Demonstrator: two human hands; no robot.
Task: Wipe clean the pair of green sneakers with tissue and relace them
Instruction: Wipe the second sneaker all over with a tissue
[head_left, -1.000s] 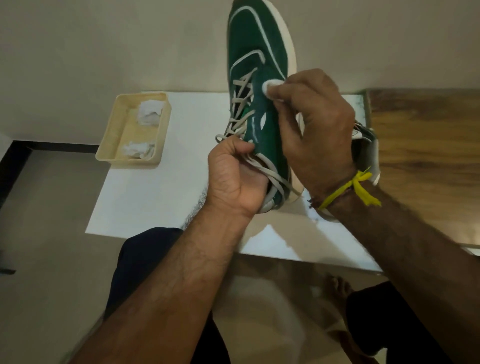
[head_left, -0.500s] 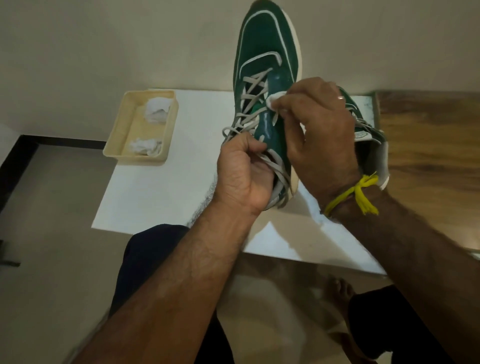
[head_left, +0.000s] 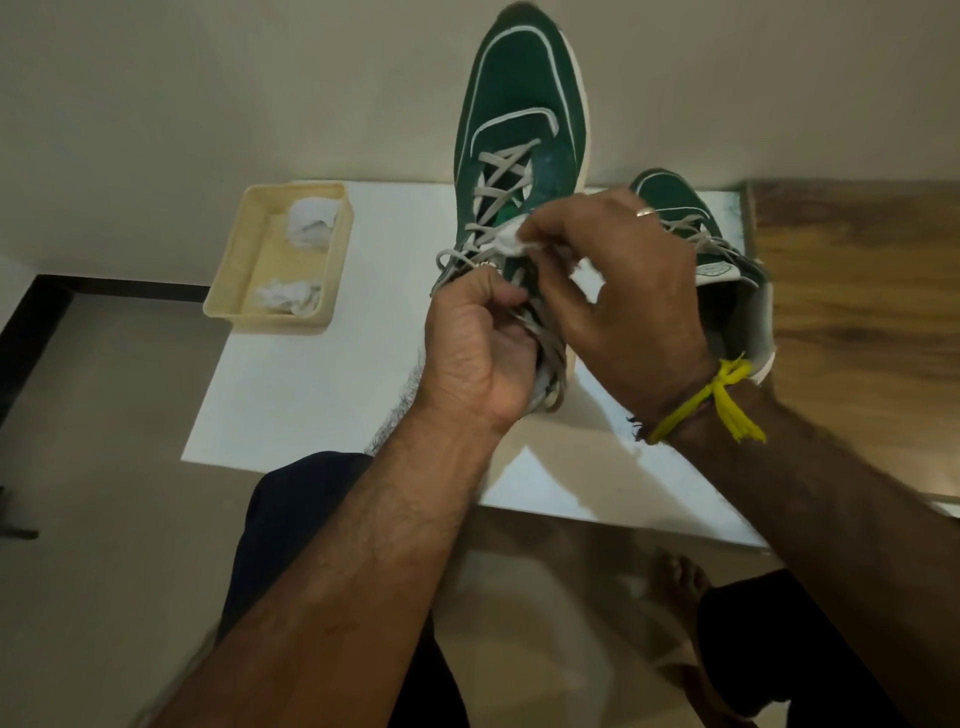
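A green sneaker with grey laces is held up in the air, toe pointing away from me. My left hand grips its heel end and loose laces from below. My right hand, with a ring and a yellow wrist thread, pinches a white tissue against the sneaker's side near the lace eyelets. The second green sneaker stands on the white table behind my right hand, mostly hidden by it.
A cream plastic tray at the table's left holds two crumpled tissues. A wooden surface adjoins the table on the right. My knees and a bare foot are below the table edge.
The held sneaker has turned so more of its top and laces face me. My right hand with the tissue slid down its side toward the heel, uncovering the second sneaker.
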